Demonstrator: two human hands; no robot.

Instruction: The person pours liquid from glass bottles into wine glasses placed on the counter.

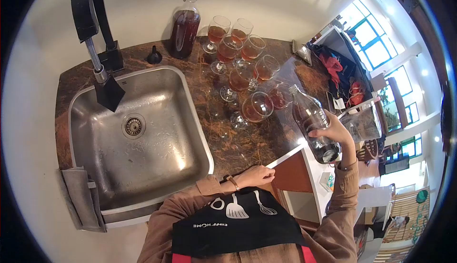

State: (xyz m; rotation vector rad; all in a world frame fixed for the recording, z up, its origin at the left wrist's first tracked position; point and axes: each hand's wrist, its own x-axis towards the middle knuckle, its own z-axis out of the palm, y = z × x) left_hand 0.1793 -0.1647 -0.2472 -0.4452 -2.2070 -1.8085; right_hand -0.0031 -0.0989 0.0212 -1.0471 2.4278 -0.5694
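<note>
My right hand (pixel 329 128) is wrapped round a clear glass bottle (pixel 310 113) with white lettering. The bottle leans, its neck beside the rim of a stemmed glass (pixel 281 96) that holds some reddish drink. How much liquid is in the bottle, I cannot tell. Several more stemmed glasses stand in two rows, among them a front one (pixel 257 107) and a back one (pixel 218 30), with amber-red drink in them. My left hand (pixel 257 176) rests at the counter's front edge, fingers curled in, and no object shows in it.
A steel sink (pixel 208 154) with a black tap (pixel 108 91) lies to the left. Behind it are a small black funnel (pixel 154 55) and a large swing-top bottle (pixel 184 32) of dark red liquid. A grey cloth (pixel 82 198) hangs at the sink's front. A small packet (pixel 302 52) lies back right.
</note>
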